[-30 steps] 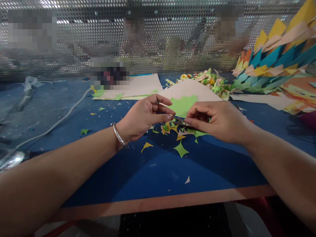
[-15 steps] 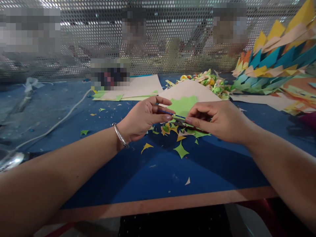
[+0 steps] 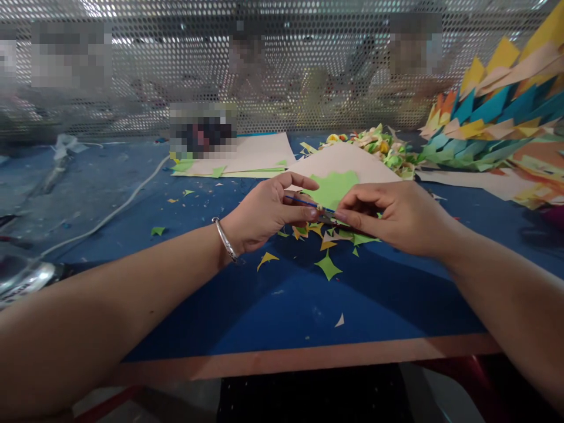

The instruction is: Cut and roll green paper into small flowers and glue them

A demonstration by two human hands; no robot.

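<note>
Reaching over the brown edge [image 3: 282, 365] of a blue table [image 3: 229, 335] with both arms. Visible on the near side of the hands: a small white scrap [image 3: 339, 321], then a four-pointed green scrap [image 3: 328, 267] and, just below the left hand [image 3: 269, 205], a curved yellow scrap [image 3: 268, 258]. Wearing a silver bracelet [image 3: 224, 238] on the left wrist.

Pinching a thin blue strip [image 3: 297, 200] between thumb and fingers of the left hand, index finger raised above it. Bringing the right hand [image 3: 390, 214] up beside the right end of the strip, fingers curled in close; cannot tell just what lies in that grip. Seen in the gap between the hands, touching or very near the right thumb: a dark blade [image 3: 326, 217], mostly hidden. Under and around the fingertips, a loose litter of scraps [image 3: 330, 237].

Just beyond the fingertips, a wavy-edged green sheet [image 3: 337, 183] on top of a beige sheet [image 3: 348, 157]. Well left of the left hand, a white cord [image 3: 114, 211]. Farther past the left hand, stacked sheets [image 3: 264, 154]; past the right hand, a colourful pile [image 3: 383, 145] and a spiky paper model [image 3: 497, 111]. Farthest off, behind everything, a perforated screen [image 3: 282, 106].
</note>
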